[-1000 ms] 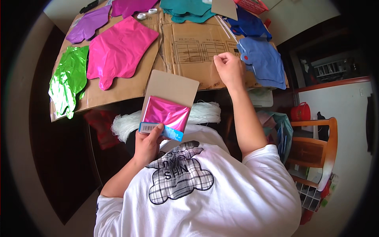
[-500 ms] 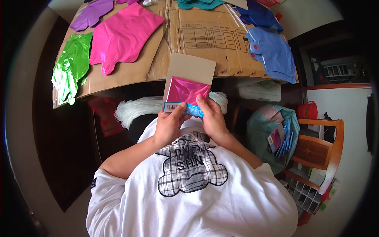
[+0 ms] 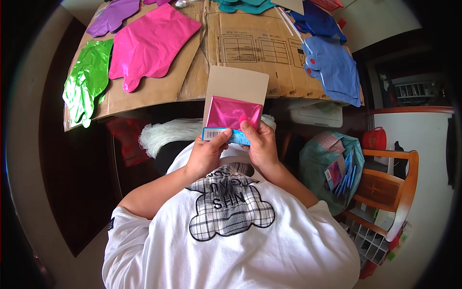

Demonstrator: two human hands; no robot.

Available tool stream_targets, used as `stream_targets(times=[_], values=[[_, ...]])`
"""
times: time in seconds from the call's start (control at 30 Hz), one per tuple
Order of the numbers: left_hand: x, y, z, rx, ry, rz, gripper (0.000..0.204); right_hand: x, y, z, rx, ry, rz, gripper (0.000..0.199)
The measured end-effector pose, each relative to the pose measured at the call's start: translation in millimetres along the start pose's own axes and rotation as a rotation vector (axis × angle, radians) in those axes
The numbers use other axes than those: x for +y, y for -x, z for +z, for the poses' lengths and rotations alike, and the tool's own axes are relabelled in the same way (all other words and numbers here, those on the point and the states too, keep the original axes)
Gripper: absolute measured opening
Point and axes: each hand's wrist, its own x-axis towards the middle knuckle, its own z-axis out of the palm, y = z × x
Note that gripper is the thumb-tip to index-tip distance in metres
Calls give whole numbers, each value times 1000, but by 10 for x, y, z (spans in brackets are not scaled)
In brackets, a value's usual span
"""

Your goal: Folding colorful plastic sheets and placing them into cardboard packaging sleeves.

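Note:
A flat pack with a brown card back [image 3: 237,85] and a folded shiny pink foil balloon [image 3: 233,113] on it is held in front of my chest. My left hand [image 3: 208,153] grips its lower left corner, by the blue label strip [image 3: 226,135]. My right hand [image 3: 260,142] grips the lower right edge, thumb on the pink foil. Both hands are closed on the pack, just below the near edge of the flattened cardboard sheet [image 3: 250,45] covering the table.
On the cardboard lie flat foil balloons: pink [image 3: 151,41], green [image 3: 87,82], purple [image 3: 113,15], teal [image 3: 243,6] and two blue [image 3: 334,67]. A white fringed bundle [image 3: 166,132] lies under the table edge. A teal bag [image 3: 332,166] and wooden chair [image 3: 390,185] stand to my right.
My right hand came back from the cardboard to the pack and now grips it together with the left hand. The pack has risen slightly toward the table edge.

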Motion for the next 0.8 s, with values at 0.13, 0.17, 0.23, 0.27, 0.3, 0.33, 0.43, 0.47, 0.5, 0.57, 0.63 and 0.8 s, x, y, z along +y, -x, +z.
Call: stream_targets(times=[0.13, 0.17, 0.23, 0.27, 0.3, 0.33, 0.43, 0.47, 0.5, 0.57, 0.63, 0.8], values=[[26, -1, 30, 33, -35, 2, 9, -15, -74, -9, 1, 28, -42, 18], [58, 11, 62, 42, -44, 4, 13, -14, -84, -19, 4, 27, -61, 18], [208, 41, 83, -40, 0, -40, 20, -78, -85, -69, -18, 75, -60, 18], [306, 64, 121, -80, 22, -64, 23, -111, -78, -111, -28, 98, -59, 18], [462, 106, 246, -102, -2, -16, 29, -142, -70, -156, -69, 51, -37, 18], [472, 59, 135, -146, 35, 10, 32, -182, -49, -208, -109, 87, -26, 18], [599, 5, 187, -103, -70, 12, 32, -340, 63, -253, -226, 155, 27, 18], [558, -11, 188, -90, -108, 37, 28, -348, 98, -269, -233, 155, 50, 18], [512, -31, 192, -78, -146, 63, 24, -365, 125, -288, -239, 155, 71, 18], [444, -19, 244, -32, -234, 120, 17, -389, 170, -329, -232, 98, 115, 19], [419, -8, 315, -65, -382, 176, 19, -415, 222, -431, -209, 62, 200, 20], [803, -183, 410, 8, -997, 499, 22, -686, 315, -850, -94, -83, 347, 21]])
